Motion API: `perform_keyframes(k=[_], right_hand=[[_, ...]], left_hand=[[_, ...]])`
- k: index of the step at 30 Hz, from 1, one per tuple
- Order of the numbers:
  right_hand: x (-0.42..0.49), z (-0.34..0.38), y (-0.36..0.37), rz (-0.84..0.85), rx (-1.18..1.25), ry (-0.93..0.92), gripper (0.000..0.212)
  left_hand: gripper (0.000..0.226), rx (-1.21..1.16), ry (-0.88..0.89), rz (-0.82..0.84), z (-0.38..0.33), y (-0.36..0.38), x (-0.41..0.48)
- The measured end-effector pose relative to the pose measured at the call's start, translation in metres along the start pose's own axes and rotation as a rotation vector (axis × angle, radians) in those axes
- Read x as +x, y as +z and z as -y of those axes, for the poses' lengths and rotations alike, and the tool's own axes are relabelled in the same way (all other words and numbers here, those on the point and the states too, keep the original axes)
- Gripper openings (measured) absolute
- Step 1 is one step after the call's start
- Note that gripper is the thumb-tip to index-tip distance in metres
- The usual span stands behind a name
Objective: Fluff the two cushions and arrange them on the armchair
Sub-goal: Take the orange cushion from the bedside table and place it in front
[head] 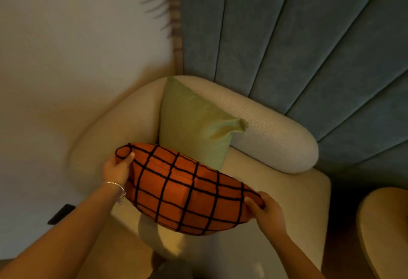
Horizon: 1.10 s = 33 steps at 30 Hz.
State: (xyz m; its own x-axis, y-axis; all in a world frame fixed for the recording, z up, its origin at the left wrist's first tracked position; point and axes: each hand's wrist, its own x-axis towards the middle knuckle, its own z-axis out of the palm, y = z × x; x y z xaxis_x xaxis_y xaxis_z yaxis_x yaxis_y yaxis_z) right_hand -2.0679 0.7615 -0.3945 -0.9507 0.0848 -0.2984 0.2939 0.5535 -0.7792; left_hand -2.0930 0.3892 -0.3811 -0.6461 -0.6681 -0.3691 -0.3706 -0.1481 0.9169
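Left hand (117, 168): clenched on the far-left corner of the orange, black-gridded knit cushion (185, 190).
Right hand (267, 211): apparently pinching that cushion's right corner.

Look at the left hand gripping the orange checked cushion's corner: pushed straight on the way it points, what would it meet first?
Probably the armchair's cream backrest; the left hand points up-left of the green cushion, though depth is unclear.

Blue-grey channelled wall panel (309, 47) behind, cream wall (77, 47) left, 2nd seat (384, 230) at right edge.
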Motion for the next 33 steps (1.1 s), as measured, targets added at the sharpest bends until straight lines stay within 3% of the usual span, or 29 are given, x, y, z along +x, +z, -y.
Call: perform_keyframes(k=[5, 13, 17, 20, 23, 27, 29, 33], right_hand=[[0.009, 0.04, 0.017, -0.093, 0.104, 0.043, 0.012], [0.031, 0.066, 0.074, -0.205, 0.061, 0.334, 0.02], [0.057, 0.08, 0.09, -0.284, 0.265, 0.408, 0.016], [0.061, 0.082, 0.102, -0.246, 0.575, 0.406, 0.032], [0.058, 0.078, 0.131, -0.073, 0.487, 0.469, 0.044], [0.065, 0.071, 0.16, -0.213, 0.45, 0.484, 0.075], [0.071, 0.063, 0.163, -0.198, 0.534, 0.479, 0.091], [0.073, 0.061, 0.165, -0.118, 0.677, 0.476, 0.081]], left_hand=[[0.018, 0.079, 0.051, 0.098, -0.033, -0.015, 0.036], [0.018, 0.42, 0.036, 0.389, -0.032, -0.024, 0.138], [0.016, 0.465, 0.065, 0.435, -0.039, -0.007, 0.185], [0.021, 0.373, 0.026, 0.489, -0.034, 0.008, 0.207], [0.028, 0.367, -0.038, 0.653, -0.014, 0.006, 0.215], [0.044, 0.468, -0.087, 0.813, 0.007, -0.016, 0.218], [0.035, 0.461, -0.027, 0.772, 0.014, -0.013, 0.221], [0.022, 0.41, 0.055, 0.596, 0.011, 0.013, 0.221]])
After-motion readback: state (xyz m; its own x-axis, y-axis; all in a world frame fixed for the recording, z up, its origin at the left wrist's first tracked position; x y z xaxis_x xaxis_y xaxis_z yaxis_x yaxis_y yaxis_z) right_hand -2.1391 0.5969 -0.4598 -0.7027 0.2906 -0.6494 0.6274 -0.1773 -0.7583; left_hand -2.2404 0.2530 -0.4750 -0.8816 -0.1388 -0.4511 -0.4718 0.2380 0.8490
